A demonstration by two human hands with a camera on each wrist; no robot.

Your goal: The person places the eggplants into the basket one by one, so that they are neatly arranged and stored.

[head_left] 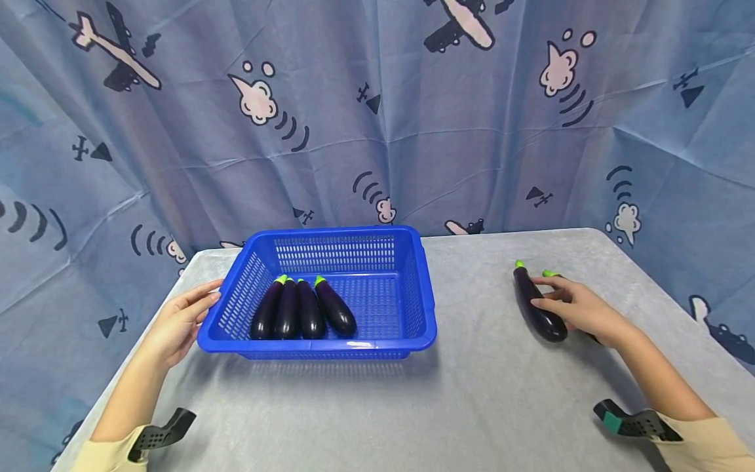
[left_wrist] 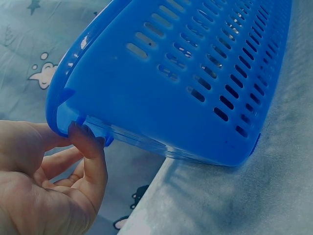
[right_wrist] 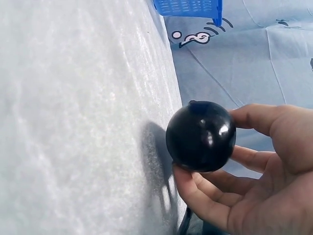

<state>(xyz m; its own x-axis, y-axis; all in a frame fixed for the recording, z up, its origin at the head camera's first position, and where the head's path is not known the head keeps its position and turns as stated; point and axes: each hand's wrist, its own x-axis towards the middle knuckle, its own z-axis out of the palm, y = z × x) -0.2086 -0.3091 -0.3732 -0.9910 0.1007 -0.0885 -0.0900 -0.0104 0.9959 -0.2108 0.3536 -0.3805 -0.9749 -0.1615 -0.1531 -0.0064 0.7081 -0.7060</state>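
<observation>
A blue plastic basket stands at the left middle of the table, its slotted side filling much of the left wrist view. My left hand pinches the rim at its left end between thumb and fingers. Several dark purple eggplants with green stems lie side by side in the basket's left half. Over on the right, my right hand grips another eggplant; its round, shiny end faces the right wrist camera. One more eggplant lies behind that hand, mostly hidden.
A grey-white cloth covers the table. Behind it hangs a blue curtain printed with planes and clouds. Black straps with camera mounts sit on both wrists over light sleeves.
</observation>
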